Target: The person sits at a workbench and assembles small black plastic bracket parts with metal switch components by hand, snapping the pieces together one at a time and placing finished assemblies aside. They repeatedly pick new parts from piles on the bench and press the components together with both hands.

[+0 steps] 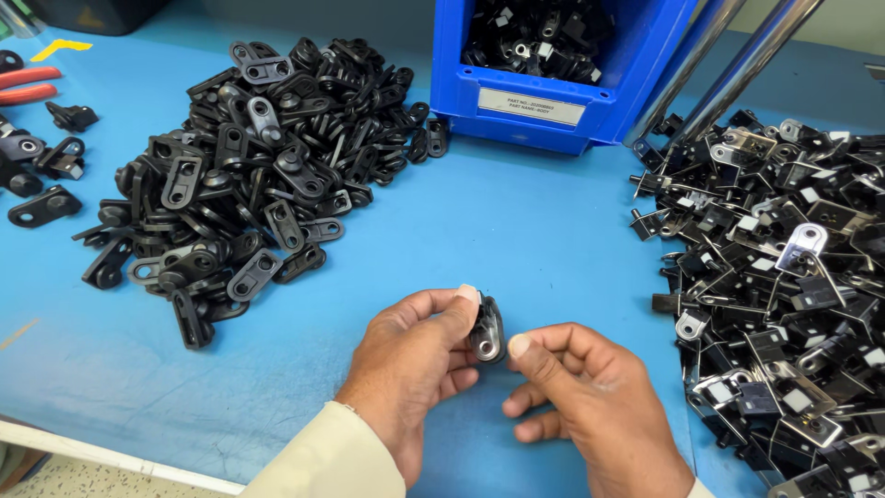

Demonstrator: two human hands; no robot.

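Closest to the camera, both hands meet over the blue bench (516,231). The left hand (410,360) and the right hand (581,397) share one small part (487,330), a black plastic piece with a metal plate and a hole in it. The left hand's grip is pinching it: thumb on its top edge, the other fingers curled behind. The right hand's grip is also pressed onto it, the thumb tip against its lower right side; whether the right fingers underneath touch it cannot be told. The part sits directly between the two grips, upright, its long axis running roughly top to bottom, with the holed end low. Neither hand is nearer; both are touching it.

Beyond the left grip and well apart to its left lies a heap of black plastic brackets (258,157) with oval eyelets. To the right of the right grip, near it, spreads a pile of black and silver metal clips (784,277).

Farther off, straight ahead of the grips, stands a blue bin (553,83) holding more mixed parts. Beside it two shiny metal rods (728,65) slant upward. At the far left edge lie red-handled pliers (28,83).
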